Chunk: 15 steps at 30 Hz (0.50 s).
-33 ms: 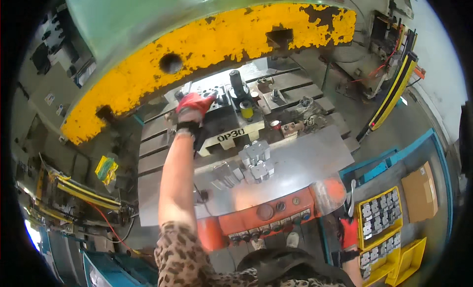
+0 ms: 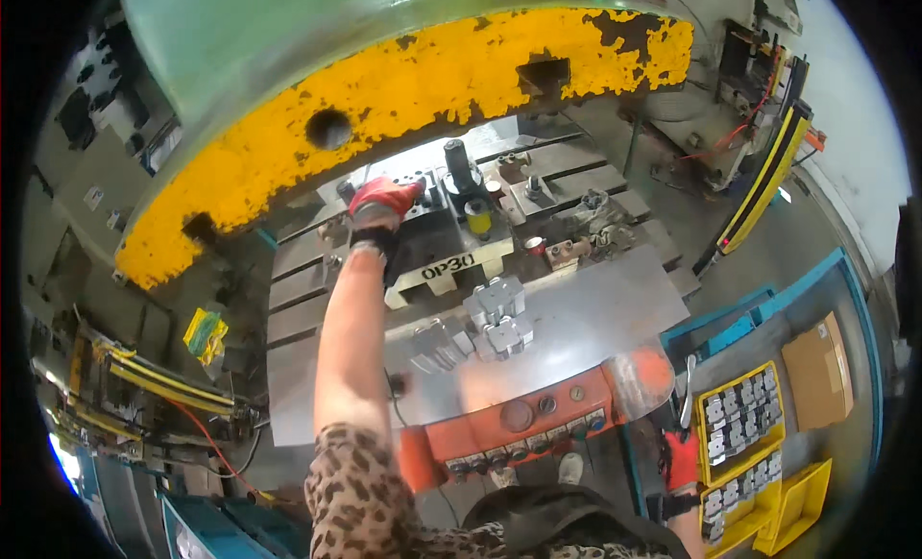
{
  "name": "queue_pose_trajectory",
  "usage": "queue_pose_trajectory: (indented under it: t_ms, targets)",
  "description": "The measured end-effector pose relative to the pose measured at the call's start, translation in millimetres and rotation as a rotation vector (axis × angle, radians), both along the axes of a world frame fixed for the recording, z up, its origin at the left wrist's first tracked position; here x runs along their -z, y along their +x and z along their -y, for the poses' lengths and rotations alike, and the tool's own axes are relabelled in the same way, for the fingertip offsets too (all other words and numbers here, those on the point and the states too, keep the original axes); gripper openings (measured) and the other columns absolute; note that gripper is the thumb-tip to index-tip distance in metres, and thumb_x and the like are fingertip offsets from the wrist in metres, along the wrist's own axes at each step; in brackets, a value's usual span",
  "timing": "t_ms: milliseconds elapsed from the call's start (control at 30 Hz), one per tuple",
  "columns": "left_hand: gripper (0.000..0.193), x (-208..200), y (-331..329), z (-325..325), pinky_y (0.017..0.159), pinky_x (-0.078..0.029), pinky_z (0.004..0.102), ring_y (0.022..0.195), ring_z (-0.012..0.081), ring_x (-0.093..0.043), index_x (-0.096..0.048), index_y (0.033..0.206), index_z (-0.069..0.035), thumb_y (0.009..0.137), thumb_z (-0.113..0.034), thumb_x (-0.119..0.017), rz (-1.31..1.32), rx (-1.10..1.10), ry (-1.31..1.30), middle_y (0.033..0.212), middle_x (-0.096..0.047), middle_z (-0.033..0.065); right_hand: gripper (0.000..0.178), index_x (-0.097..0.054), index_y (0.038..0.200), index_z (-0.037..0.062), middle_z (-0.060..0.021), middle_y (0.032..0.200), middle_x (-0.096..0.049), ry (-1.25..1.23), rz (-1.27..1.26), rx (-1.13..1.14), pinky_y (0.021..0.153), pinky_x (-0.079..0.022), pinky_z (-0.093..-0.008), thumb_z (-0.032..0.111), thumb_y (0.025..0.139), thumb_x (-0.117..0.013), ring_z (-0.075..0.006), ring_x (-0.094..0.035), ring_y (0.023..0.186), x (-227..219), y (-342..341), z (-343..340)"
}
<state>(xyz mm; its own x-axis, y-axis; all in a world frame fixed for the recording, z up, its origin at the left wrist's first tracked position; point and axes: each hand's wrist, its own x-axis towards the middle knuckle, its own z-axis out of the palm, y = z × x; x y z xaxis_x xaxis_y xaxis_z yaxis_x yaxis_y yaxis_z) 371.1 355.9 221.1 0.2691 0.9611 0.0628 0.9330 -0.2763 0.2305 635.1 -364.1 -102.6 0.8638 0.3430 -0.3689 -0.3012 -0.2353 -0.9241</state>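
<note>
My left hand (image 2: 384, 200), in a red glove, reaches over the die block (image 2: 423, 234) on the press bed. Its fingers are bent together at the block's upper face; what they grip, if anything, is hidden. A dark guide post (image 2: 458, 158) and a yellow cylinder (image 2: 478, 217) stand just right of it. Down at the lower right, my right hand (image 2: 681, 457), also red-gloved, is closed around a long shiny metal hand tool (image 2: 689, 391) that points upward. Silvery metal parts (image 2: 499, 314) sit on the flat plate (image 2: 595, 304) nearer to me.
A chipped yellow press ram (image 2: 432, 79) spans above the bed. The orange control panel (image 2: 519, 420) lies along the plate's near edge. Yellow bins (image 2: 706, 444) of metal parts and a cardboard sheet (image 2: 818, 372) are at the right. A yellow-black guard post (image 2: 768, 175) rises behind them.
The whole view has shifted very slightly. Both hands stay at the same places, the left at the die block and the right on the metal tool.
</note>
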Motion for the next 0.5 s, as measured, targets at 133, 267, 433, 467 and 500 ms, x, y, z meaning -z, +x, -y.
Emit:
queue_pose_trajectory:
  t_ms: [133, 267, 433, 467, 500]
  targets:
    - [0.075, 32.5, 65.5, -50.1, 0.108, -0.061, 0.0498, 0.131, 0.0350, -0.078, -0.087, 0.136, -0.020, 0.096, -0.081, -0.068, -0.210, 0.159, 0.076, 0.142, -0.083, 0.0116, 0.057, -0.068, 0.146, 0.0036, -0.0007, 0.098, -0.063, -0.119, 0.127, 0.054, 0.058, -0.049, -0.0335, 0.018, 0.097, -0.091, -0.0118, -0.060, 0.072, 17.8, -20.6, 58.8]
    - [0.075, 27.7, 60.2, -78.9, 0.107, -0.062, 0.0487, 0.133, 0.0375, -0.078, -0.085, 0.140, -0.018, 0.093, -0.076, -0.072, -0.255, 0.000, 0.036, 0.147, -0.081, 0.0123, 0.056, -0.069, 0.144, 0.0018, -0.0084, 0.097, -0.069, -0.288, 0.363, -0.179, 0.071, -0.054, -0.0410, 0.021, 0.096, -0.090, -0.0224, -0.065, 0.079, -53.3, -53.2, 17.0]
    - [0.081, -20.9, 40.0, -24.5, 0.115, -0.058, 0.0507, 0.137, 0.0410, -0.075, -0.084, 0.139, -0.012, 0.091, -0.077, -0.076, -0.106, 0.022, -0.002, 0.149, -0.078, 0.0216, 0.053, -0.072, 0.142, 0.0038, -0.0210, 0.103, -0.078, -0.277, 0.508, -0.674, 0.082, -0.059, -0.0508, 0.027, 0.097, -0.087, -0.0397, -0.075, 0.091, -186.4, -91.3, -95.8]
    - [0.079, -30.1, 17.4, 2.7, 0.112, -0.059, 0.0511, 0.131, 0.0436, -0.077, -0.087, 0.130, -0.008, 0.091, -0.076, -0.077, -0.074, 0.081, 0.042, 0.138, -0.082, 0.0237, 0.053, -0.071, 0.144, 0.0050, -0.0221, 0.107, -0.079, -0.187, 0.639, -0.739, 0.085, -0.059, -0.0526, 0.029, 0.099, -0.086, -0.0429, -0.076, 0.096, -185.8, -91.9, -114.9]
    - [0.079, -28.6, -4.3, 23.1, 0.111, -0.059, 0.0514, 0.127, 0.0442, -0.078, -0.087, 0.124, -0.005, 0.091, -0.076, -0.078, -0.075, 0.054, 0.113, 0.134, -0.083, 0.0241, 0.053, -0.071, 0.145, 0.0054, -0.0226, 0.109, -0.079, -0.142, 0.688, -0.806, 0.087, -0.060, -0.0537, 0.031, 0.100, -0.085, -0.0447, -0.076, 0.099, -180.6, -90.4, -133.5]
